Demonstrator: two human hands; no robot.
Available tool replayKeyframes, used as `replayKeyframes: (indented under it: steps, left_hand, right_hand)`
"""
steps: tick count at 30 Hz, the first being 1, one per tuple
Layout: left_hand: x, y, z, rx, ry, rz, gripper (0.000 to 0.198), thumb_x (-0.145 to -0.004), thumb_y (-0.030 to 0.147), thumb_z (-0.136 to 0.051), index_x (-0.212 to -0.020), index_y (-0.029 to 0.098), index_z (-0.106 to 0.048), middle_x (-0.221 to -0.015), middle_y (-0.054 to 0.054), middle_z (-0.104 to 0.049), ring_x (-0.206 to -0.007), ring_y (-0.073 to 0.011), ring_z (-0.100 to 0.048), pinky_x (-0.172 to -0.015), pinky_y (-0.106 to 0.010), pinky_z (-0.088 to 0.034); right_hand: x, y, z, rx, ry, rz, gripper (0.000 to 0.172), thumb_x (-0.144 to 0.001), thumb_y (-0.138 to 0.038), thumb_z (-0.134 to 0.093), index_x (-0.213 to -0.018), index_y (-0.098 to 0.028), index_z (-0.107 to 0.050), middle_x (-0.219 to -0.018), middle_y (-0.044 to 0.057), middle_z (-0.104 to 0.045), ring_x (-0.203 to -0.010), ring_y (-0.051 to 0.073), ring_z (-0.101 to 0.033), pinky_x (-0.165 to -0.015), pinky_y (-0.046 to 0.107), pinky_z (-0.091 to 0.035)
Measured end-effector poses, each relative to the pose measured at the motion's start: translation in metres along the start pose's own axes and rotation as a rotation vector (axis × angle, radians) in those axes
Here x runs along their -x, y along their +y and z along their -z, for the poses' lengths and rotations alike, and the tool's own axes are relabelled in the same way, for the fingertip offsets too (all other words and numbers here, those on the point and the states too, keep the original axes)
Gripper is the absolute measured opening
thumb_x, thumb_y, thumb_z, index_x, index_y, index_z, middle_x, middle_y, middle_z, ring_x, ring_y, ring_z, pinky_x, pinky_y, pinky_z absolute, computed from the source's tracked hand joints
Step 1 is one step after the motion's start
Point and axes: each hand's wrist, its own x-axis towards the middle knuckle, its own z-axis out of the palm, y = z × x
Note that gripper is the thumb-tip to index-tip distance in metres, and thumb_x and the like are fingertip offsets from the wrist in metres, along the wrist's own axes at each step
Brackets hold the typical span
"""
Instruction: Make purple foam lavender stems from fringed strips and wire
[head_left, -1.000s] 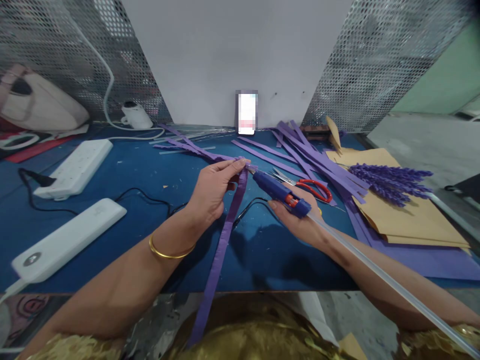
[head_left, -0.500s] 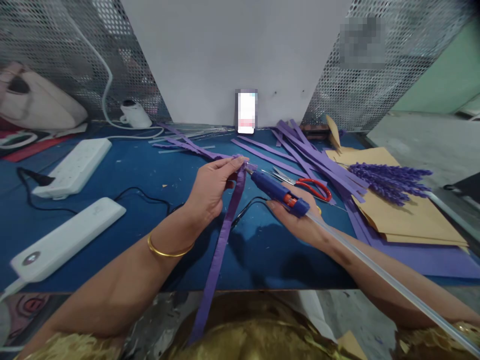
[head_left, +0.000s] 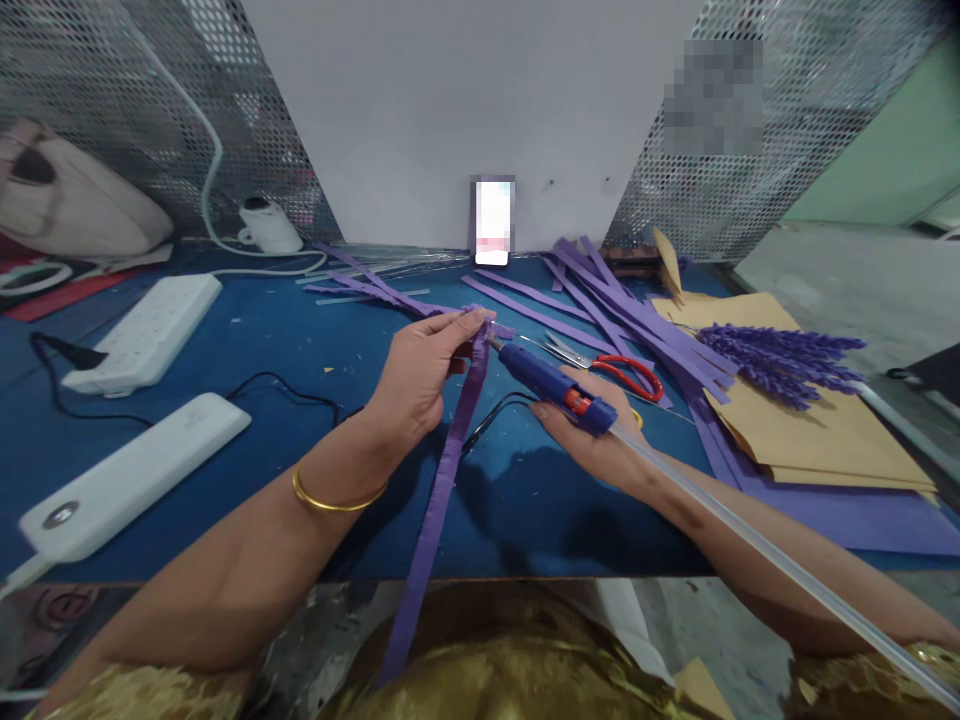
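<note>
My left hand pinches the upper end of a long purple paper strip, which hangs down past the table edge toward my lap. A blue glue gun rests in my right hand, fingers wrapped round its body. Its metal tip touches or nearly touches the strip beside my left fingertips; I cannot tell which. A long clear glue stick runs out of the gun's rear, over my right forearm. Red-handled scissors lie just beyond my right hand.
Purple strips lie at the back right, near brown paper bearing a purple flower sprig. A phone leans on the white board. A power strip and a white elongated device sit at left, with black cords.
Both hands stay almost in place. The glue gun's tip has shifted very slightly down and left along the strip.
</note>
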Motion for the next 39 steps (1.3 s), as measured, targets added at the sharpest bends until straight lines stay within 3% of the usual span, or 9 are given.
replayKeyframes:
  steps: [17,39]
  left_hand:
    - [-0.0012,0.0017,0.0017,-0.022,0.019,-0.020,0.024,-0.067,0.038,-0.084,-0.081,0.020,-0.081,-0.079,-0.004,-0.073,-0.064,-0.0107,-0.057,-0.054,-0.022,-0.039]
    - [-0.0023,0.0023,0.0025,0.003,0.014,-0.031,0.028,-0.063,0.042,-0.087,-0.078,0.020,-0.079,-0.078,-0.004,-0.073,-0.068,-0.0149,-0.064,-0.059,-0.025,-0.048]
  right_hand:
    - [0.0008,-0.0046,0.0005,-0.028,-0.038,-0.055,0.033,-0.087,-0.038,-0.063,-0.069,-0.022,-0.040,-0.063,-0.004,-0.043,-0.054,0.010,-0.039,-0.052,0.025,-0.030]
    - [0.0000,-0.0093,0.0020,-0.022,-0.089,-0.068,0.030,-0.085,-0.034,-0.060,-0.068,-0.023,-0.037,-0.061,-0.004,-0.040,-0.055,0.011,-0.036,-0.052,0.025,-0.027]
